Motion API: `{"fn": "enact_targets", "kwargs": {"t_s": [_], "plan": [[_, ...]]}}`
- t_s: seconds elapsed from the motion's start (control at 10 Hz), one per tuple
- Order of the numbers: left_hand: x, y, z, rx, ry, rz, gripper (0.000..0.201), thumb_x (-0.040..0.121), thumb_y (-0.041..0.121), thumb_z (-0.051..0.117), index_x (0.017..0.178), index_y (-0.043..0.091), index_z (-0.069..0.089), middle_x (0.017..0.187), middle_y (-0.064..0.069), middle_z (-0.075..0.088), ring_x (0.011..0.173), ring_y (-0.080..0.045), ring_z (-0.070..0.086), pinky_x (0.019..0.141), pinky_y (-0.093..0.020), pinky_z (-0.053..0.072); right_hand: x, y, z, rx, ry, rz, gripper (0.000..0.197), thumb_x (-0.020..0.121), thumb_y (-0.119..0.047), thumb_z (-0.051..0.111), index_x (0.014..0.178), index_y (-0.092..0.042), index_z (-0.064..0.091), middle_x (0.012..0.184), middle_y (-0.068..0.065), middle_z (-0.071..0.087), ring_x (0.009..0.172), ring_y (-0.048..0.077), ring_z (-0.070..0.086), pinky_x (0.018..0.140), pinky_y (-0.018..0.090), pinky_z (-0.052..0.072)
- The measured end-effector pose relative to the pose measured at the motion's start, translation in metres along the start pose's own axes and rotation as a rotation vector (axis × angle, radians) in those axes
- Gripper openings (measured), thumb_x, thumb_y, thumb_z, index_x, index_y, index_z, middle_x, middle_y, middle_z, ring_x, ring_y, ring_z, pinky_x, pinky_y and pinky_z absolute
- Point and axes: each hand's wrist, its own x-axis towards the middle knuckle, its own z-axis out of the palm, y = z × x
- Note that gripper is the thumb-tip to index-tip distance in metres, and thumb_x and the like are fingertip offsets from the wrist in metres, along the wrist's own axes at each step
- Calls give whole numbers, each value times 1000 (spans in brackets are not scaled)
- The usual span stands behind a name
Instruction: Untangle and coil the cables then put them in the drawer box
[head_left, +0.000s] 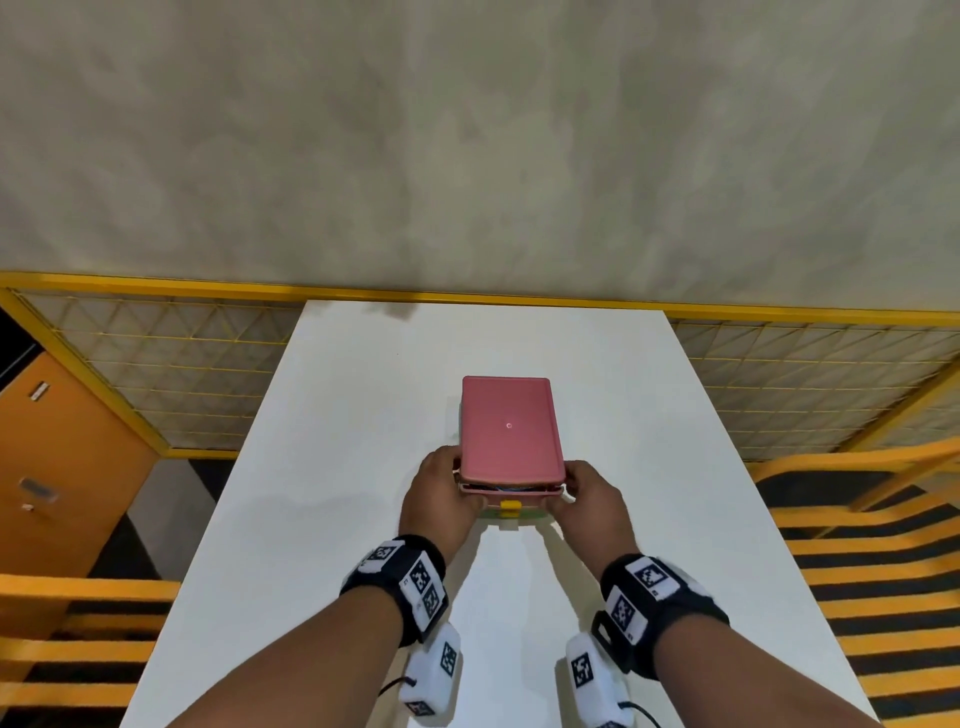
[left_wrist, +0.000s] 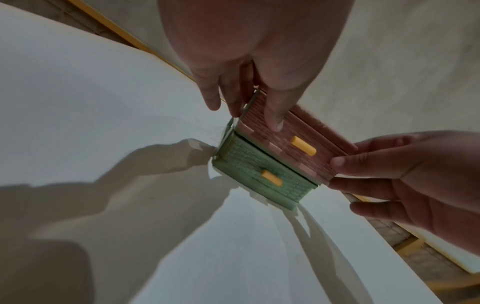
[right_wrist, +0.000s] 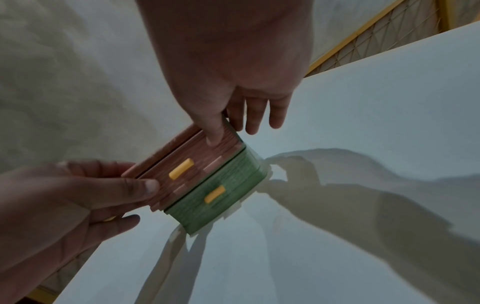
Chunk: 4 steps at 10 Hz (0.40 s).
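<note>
Drawer box (head_left: 511, 426) sits mid-worktop (head_left: 363, 467), front facing 6 o'clock. Pink drawer (left_wrist: 285, 148), the upper one, stands a crack out. A blue sliver (head_left: 501, 488) shows in the gap, likely cable. Green drawer (left_wrist: 265, 181) below looks flush. Left hand (head_left: 441, 493) at 7 o'clock, right hand (head_left: 592, 499) at 5. Each grip is released: thumb flat on the pink front, fingers straight along the box side. Judged a closing push. Press both thumbs evenly toward 12, brace the box against sliding, and keep cable clear of the rim.

The box (head_left: 509, 410) stands on the table (head_left: 322, 467), between left hand (head_left: 441, 493) and right hand (head_left: 592, 499). Just below their touch lies the lower drawer (left_wrist: 249, 164).
</note>
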Motion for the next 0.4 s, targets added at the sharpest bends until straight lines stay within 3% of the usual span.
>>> {"fn": "enact_targets", "kwargs": {"t_s": [0.2, 0.3, 0.4], "plan": [[9, 1, 2, 25, 31, -66, 41, 71, 16, 74, 106, 27, 55, 112, 4, 63, 94, -18, 63, 82, -38, 55, 5, -6, 2, -69, 53, 103, 26, 85, -18, 62, 111, -23, 64, 100, -4, 70, 87, 19, 65, 76, 32, 52], [6, -2, 0, 20, 0, -58, 51, 73, 18, 76, 117, 26, 52, 120, 4, 59, 99, -17, 62, 86, -36, 53, 2, -5, 1, -59, -1, 63, 31, 86, -19, 62, 116, -23, 62, 111, -4, 70, 98, 20, 66, 82, 34, 53], [-5, -9, -7, -152, -39, -126, 77, 75, 18, 81, 140, 21, 40, 130, 3, 44, 114, -18, 57, 94, -33, 49, -9, -1, -8, 82, -93, 96, 51, 87, -22, 66, 136, -21, 50, 126, -8, 58, 119, 18, 58, 90, 28, 44]]}}
